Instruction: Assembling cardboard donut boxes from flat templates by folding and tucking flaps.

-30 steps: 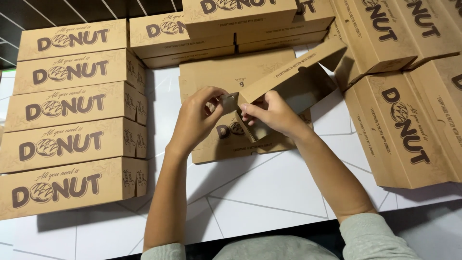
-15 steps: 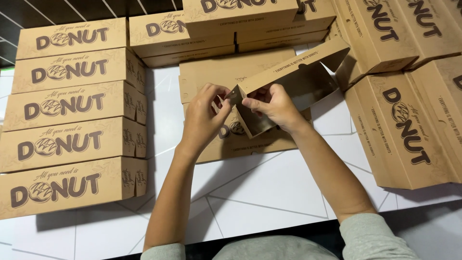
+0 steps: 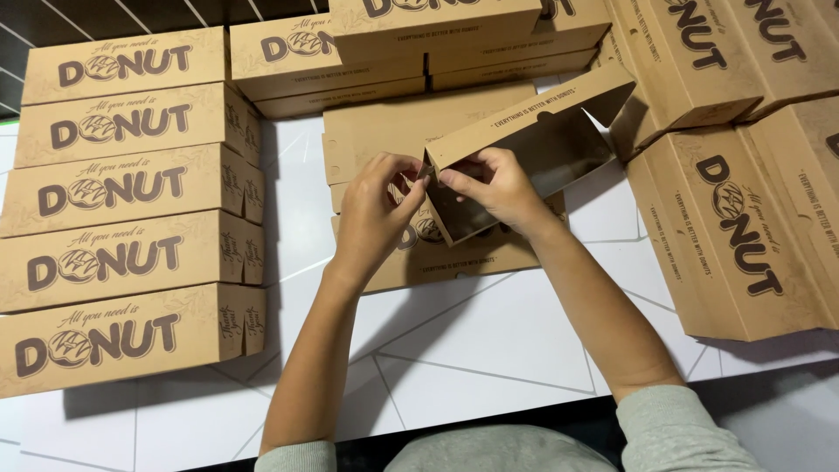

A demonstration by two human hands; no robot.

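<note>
Left hand (image 3: 377, 210) and right hand (image 3: 491, 185) both pinched shut on the near-left corner of a half-folded brown carton (image 3: 533, 144) (open side up), held above flat blanks (image 3: 454, 253) mid-table (image 3: 489, 350). Finished boxes (image 3: 131, 245) stacked along the table's left edge.

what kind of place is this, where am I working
Probably a bakery or doughnut shop packing area: both hands fold a brown cardboard box on a white table, with finished boxes stacked alongside.
</note>
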